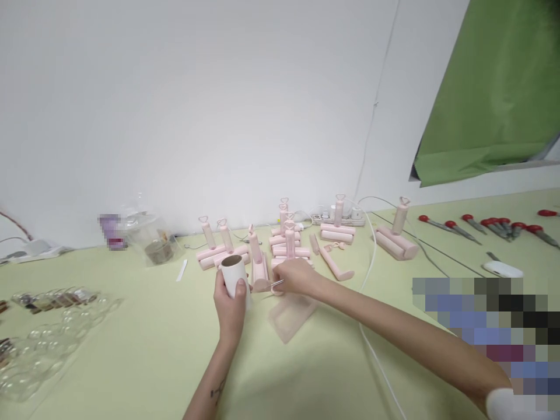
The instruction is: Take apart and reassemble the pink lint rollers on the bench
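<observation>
My left hand (231, 306) is wrapped round a white paper roll (234, 274) with a brown cardboard core, held upright with its open end up. My right hand (295, 276) is closed at a thin silvery rod-like piece (277, 283); its kind is hard to make out. Just beyond both hands stands a pink lint roller (255, 248) with a heart-shaped loop on top. Another pink lint roller (289, 242) rises behind my right hand, partly hidden by it. Below that hand lies a translucent pinkish rectangular tray-like piece (291, 318).
Several more pink lint rollers (399, 224) stand along the wall, near a power strip (339, 221). A white cable (371, 262) crosses the table on the right. Red-ended tools (464, 230) lie far right. Clear plastic packaging (56, 335) is at left, a plastic container (151, 239) behind it.
</observation>
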Demonstrator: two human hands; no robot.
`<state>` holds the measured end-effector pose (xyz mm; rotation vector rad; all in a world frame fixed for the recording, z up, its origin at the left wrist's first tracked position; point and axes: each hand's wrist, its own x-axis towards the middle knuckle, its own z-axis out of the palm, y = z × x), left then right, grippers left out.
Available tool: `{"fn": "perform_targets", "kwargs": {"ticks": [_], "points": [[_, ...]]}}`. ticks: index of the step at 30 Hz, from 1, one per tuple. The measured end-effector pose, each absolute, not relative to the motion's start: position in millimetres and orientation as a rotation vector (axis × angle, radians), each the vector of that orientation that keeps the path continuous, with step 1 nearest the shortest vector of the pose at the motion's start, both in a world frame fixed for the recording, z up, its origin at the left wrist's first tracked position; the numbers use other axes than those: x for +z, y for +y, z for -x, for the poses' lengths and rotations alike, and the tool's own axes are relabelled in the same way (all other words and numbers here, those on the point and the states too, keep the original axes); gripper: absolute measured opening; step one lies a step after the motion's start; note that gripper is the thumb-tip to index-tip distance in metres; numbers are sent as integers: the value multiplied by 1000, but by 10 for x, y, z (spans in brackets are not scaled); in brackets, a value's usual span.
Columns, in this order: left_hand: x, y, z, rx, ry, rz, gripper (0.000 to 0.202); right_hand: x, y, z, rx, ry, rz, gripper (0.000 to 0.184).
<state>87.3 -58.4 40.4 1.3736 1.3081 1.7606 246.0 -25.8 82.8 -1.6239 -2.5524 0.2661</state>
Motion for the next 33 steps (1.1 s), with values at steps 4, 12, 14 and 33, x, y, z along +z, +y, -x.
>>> {"fn": "perform_targets", "kwargs": {"ticks": [4, 12, 14, 33], "points": [[398, -575, -871, 1766, 1283, -1391, 26, 664, -145, -2176, 193, -2621, 1720, 26], [378, -582, -910, 1702, 1242, -1363, 25, 751, -308, -2505, 167, -2480, 1728, 15], [379, -592, -946, 1653, 1199, -1352, 26, 793, -402, -2664, 204, -2422, 1687, 15], [340, -812, -1288, 1265, 961, -1716, 42, 1495, -846, -3005, 528, -1599, 784, 11]]}}
